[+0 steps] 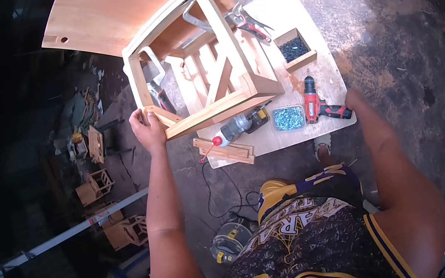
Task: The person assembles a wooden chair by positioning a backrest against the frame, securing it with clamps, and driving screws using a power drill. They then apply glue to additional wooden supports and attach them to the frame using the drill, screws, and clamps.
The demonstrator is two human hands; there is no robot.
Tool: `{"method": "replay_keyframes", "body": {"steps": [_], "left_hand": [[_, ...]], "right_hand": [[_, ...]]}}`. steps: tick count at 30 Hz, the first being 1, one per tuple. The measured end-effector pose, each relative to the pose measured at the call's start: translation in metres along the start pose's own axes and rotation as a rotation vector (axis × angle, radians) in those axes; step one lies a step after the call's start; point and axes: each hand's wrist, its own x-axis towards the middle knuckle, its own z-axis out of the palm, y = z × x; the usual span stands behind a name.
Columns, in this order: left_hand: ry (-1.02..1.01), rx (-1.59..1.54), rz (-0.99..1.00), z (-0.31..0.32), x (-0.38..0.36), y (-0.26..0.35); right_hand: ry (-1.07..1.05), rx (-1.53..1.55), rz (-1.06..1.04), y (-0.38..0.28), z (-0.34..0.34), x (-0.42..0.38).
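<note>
A wooden chair frame lies tipped on the work board, with a broad curved wooden panel at its far left. My left hand is closed around the frame's near-left corner, beside a short diagonal corner brace. Locking C-clamps grip the frame: one clamp at the far right, another clamp at the left. At the board's right edge, my right hand is by the battery end of a red cordless drill; its fingers are hidden.
On the pale board are a wooden box of dark screws, a clear tub of silvery screws and a grey power tool. Wood strips overhang its near edge. A cable and a yellow-black machine lie on the floor.
</note>
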Motion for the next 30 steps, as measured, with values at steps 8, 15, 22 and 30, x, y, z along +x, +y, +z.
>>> {"method": "replay_keyframes", "body": {"steps": [8,15,22,30], "left_hand": [[0.009,-0.013,-0.034,-0.007,-0.002,0.011],[-0.059,-0.065,-0.036,-0.011,0.0,0.008],[-0.116,-0.186,0.028,-0.01,0.019,-0.012],[-0.309,-0.129,0.282,0.053,0.146,-0.038]], "right_hand": [[0.248,0.244,0.168,-0.005,0.034,0.023],[0.53,0.293,-0.143,0.009,-0.004,-0.034],[0.833,0.954,-0.15,-0.104,-0.12,-0.063],[1.206,0.688,-0.56,-0.35,-0.265,-0.159]]}}
